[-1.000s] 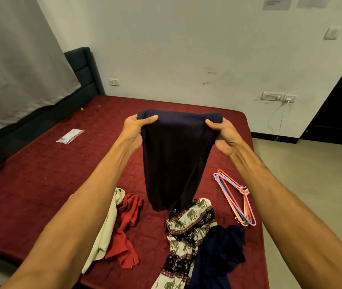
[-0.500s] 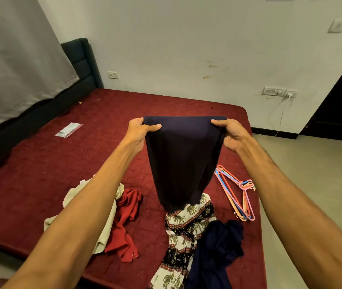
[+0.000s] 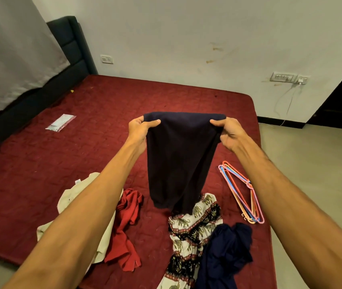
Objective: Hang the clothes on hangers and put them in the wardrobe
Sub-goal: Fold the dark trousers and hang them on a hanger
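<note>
Navy garment [image 3: 181, 161] is hanging mid-frame, left hand [image 3: 140, 130] and right hand [image 3: 229, 132] each pinching a top corner. Nothing seems hung yet: hangers [image 3: 242, 192] are lying right, four garments waiting below.

Red quilted bed [image 3: 41, 174], strewn clothes [image 3: 195, 230], coloured hangers [image 3: 241, 192], small plastic packet [image 3: 60, 125]

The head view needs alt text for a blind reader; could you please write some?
A person's left hand and right hand hold a dark navy garment up by its top edge over a red bed. On the bed lie a cream garment, a red garment, an elephant-print garment and a dark blue garment, with coloured hangers to their right.
</note>
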